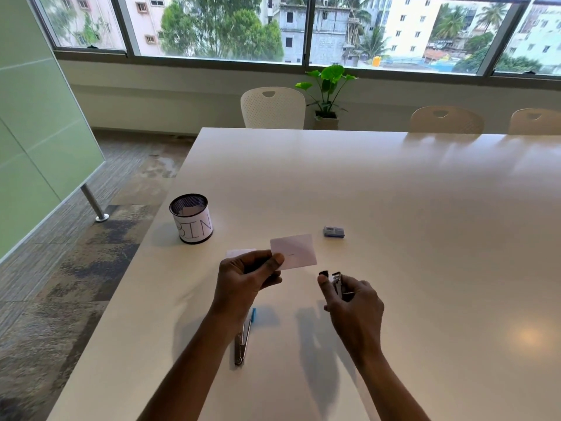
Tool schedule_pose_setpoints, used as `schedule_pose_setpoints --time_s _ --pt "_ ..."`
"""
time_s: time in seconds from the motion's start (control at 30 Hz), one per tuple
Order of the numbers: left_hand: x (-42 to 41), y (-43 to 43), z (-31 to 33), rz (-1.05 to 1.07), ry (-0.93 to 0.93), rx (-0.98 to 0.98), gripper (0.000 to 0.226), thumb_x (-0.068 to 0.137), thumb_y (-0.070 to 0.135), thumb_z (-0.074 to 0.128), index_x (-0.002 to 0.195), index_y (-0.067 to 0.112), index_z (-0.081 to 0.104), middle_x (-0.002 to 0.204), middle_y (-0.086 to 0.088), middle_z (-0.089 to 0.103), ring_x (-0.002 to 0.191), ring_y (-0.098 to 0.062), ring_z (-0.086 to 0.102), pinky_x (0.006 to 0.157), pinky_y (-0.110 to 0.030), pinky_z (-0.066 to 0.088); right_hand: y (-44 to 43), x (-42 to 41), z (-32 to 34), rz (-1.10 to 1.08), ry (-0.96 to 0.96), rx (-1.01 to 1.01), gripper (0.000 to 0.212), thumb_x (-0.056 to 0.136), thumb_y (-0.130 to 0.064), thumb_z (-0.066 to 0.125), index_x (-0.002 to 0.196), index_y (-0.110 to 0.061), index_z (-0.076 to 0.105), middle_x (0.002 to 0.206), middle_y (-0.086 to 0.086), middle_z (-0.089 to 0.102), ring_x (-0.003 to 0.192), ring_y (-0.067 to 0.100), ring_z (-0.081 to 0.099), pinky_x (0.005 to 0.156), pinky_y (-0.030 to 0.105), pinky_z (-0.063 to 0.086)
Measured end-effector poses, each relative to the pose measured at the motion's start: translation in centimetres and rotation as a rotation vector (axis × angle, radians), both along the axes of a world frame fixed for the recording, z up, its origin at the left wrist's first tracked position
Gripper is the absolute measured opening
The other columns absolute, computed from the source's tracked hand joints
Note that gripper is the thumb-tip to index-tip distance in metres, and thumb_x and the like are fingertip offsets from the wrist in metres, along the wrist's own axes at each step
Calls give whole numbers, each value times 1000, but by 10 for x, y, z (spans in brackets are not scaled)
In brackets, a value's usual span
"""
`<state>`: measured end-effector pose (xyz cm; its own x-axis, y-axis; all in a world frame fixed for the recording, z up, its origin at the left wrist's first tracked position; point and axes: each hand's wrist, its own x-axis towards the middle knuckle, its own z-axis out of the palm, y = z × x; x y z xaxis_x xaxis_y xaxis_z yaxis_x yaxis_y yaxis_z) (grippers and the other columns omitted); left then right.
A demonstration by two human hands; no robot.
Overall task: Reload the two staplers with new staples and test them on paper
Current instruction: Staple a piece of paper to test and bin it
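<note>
My left hand (pixel 246 276) pinches a small white paper slip (pixel 296 250) by its left edge and holds it above the table; a short staple mark shows near its middle. My right hand (pixel 353 302) grips a black and metal stapler (pixel 335 282), nose pointing up, a little to the right of the paper. A second stapler (pixel 243 340) with a blue tip lies on the table under my left forearm, partly hidden. A small blue staple box (pixel 334 231) rests beyond the paper. Another paper piece (pixel 235 253) peeks out behind my left hand.
A black mesh cup labelled BIN (pixel 192 218) with paper scraps stands near the left edge of the white table (pixel 394 208). White chairs (pixel 273 107) and a potted plant (pixel 326 92) stand behind the table's far edge, under the windows.
</note>
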<state>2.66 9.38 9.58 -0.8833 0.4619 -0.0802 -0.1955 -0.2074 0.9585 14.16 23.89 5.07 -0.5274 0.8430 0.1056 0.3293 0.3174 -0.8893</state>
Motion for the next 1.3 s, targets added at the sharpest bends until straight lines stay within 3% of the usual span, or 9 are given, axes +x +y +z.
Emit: schedule_pose_setpoints --time_s 0.1,0.2,0.43,0.63,0.8,0.87,1.0,1.1,1.3 --pt "1 -1 0 -9 1 -6 25 70 21 77 94 13 77 94 -10 78 79 -25 75 71 -29 62 -6 3 -9 21 -167 257 30 85 -43 74 69 -19 65 72 -2 53 63 17 53 58 26 34" --pt "4 -2 1 -16 7 -6 22 70 21 77 91 16 77 93 -8 78 80 -24 75 70 -28 62 -17 5 -14 18 -277 362 29 87 -42 72 79 -14 69 75 -4 47 59 16 46 58 26 35" --pt "9 -5 0 -33 12 -18 27 69 23 77 94 14 77 95 -9 78 82 -23 75 72 -30 62 -27 1 -21 72 -371 385 30 86 -36 75 87 -6 72 80 1 54 64 15 49 61 23 38" --pt "12 -6 2 -42 -5 -18 28 68 22 78 93 11 77 92 -12 78 78 -23 74 72 -31 62 -30 2 -22 87 -400 360 34 87 -41 72 87 -7 71 81 -4 45 65 13 42 57 15 27" --pt "10 -8 3 -47 42 -34 24 70 23 77 93 16 77 93 -7 79 84 -23 76 72 -30 62 -26 8 -20 124 -323 354 57 77 -60 74 107 -11 70 94 1 58 82 19 63 66 20 41" --pt "10 -8 5 -49 66 -39 20 74 21 76 93 16 76 92 -5 79 85 -23 76 71 -28 62 -26 8 -5 176 -116 293 72 70 -70 72 120 -19 67 102 -4 63 81 11 62 65 18 48" --pt "13 -3 7 -50 92 -52 12 80 12 75 90 19 76 86 1 79 82 -21 76 67 -25 60 -31 1 28 311 265 -193 47 75 -58 73 111 -29 70 98 -9 73 83 13 67 67 27 58" --pt "17 0 6 -56 140 -68 13 81 9 75 90 19 76 83 4 79 80 -20 76 65 -23 59 -35 -5 34 350 402 -564 33 81 -39 73 107 -19 75 86 3 73 78 18 64 68 31 54" --pt "18 -2 6 -65 170 -87 14 81 12 75 91 21 76 85 5 79 79 -21 76 66 -23 59 -40 -9 30 319 554 -786 25 90 -14 68 110 0 71 82 10 66 75 20 59 69 30 53"
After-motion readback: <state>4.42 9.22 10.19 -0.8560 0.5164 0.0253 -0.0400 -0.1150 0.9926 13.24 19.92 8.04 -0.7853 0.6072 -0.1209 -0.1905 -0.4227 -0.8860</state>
